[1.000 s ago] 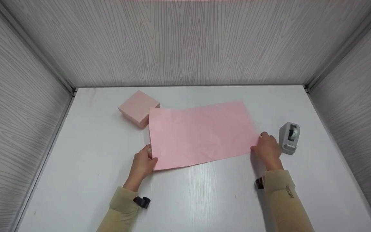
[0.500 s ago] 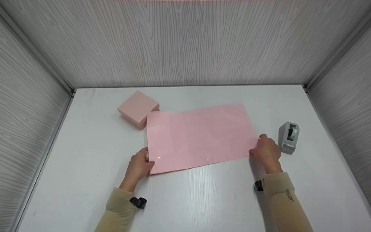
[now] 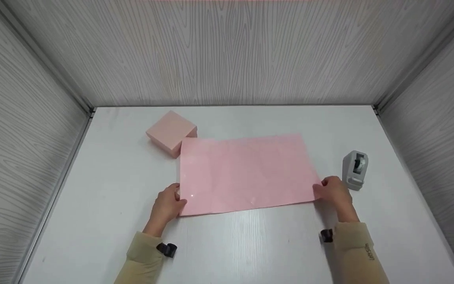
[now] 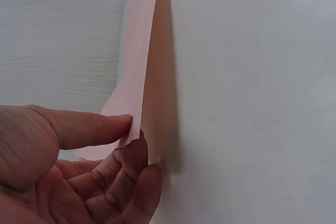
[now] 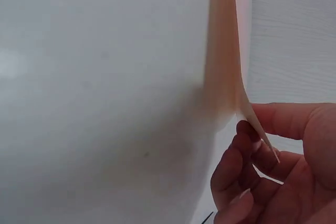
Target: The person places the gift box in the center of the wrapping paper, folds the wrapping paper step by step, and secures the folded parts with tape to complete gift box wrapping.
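Observation:
A sheet of pink paper [image 3: 246, 173] spreads across the middle of the white table, its near edge raised a little off the surface. My left hand [image 3: 166, 207] pinches its near left corner, thumb on top and fingers curled beneath, as the left wrist view shows with the hand [image 4: 100, 166] at the paper's edge [image 4: 139, 82]. At the near right corner my right hand [image 3: 335, 195] pinches the sheet in the same way; in the right wrist view that corner bends between thumb and fingers of the hand [image 5: 283, 156].
Behind the paper's far left corner sits a pink box [image 3: 171, 132], partly overlapped by the sheet. A grey tape dispenser [image 3: 355, 170] stands just right of my right hand. Grey wood-grain panels [image 3: 227, 55] enclose the white table [image 3: 235, 248] at the back and sides.
The paper has come toward me and levelled out as its right end moved nearer. Both hands keep their pinch; the right moved back and slightly right, the left slightly back and left.

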Available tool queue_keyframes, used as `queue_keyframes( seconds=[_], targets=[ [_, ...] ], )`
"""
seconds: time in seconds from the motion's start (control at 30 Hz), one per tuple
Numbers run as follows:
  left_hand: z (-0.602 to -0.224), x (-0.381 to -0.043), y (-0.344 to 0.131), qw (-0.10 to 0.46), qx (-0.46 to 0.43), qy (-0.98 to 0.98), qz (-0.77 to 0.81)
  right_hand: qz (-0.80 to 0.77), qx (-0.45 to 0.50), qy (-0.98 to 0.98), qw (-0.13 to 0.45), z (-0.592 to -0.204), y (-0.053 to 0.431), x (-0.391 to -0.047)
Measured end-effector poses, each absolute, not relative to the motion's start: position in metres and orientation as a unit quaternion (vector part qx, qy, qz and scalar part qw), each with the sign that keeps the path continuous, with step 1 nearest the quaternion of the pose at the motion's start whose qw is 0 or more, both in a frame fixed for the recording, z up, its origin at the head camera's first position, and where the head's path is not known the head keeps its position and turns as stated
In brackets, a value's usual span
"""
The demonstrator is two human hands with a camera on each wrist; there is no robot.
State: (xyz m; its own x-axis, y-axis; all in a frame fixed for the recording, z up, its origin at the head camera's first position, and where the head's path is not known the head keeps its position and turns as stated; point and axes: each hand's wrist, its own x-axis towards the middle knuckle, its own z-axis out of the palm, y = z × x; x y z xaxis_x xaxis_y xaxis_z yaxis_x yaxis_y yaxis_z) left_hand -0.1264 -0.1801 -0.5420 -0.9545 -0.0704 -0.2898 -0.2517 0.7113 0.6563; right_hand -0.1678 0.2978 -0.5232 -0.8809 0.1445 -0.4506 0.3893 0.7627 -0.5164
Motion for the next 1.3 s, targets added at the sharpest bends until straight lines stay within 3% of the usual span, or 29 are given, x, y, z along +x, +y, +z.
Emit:
queue_keyframes(
  seconds=[0.63, 0.93, 1.07, 1.17, 1.3],
  targets=[
    [-0.541, -0.113, -0.177, 0.170, -0.085, 0.931, 0.312, -0.253, 0.075, 0.940, 0.218, -0.527, 0.311, -0.131],
    [-0.538, -0.106, -0.179, 0.141, -0.068, 0.948, 0.278, -0.214, 0.074, 0.942, 0.247, -0.518, 0.310, -0.127],
    [-0.534, -0.109, -0.176, 0.101, -0.020, 0.961, 0.256, -0.209, 0.052, 0.953, 0.214, -0.512, 0.302, -0.133],
    [-0.532, -0.115, -0.172, 0.077, 0.033, 0.967, 0.241, -0.203, -0.016, 0.964, 0.168, -0.512, 0.292, -0.142],
    [-0.532, -0.126, -0.169, 0.082, 0.099, 0.967, 0.220, -0.184, -0.092, 0.969, 0.135, -0.518, 0.276, -0.154]
  ],
)
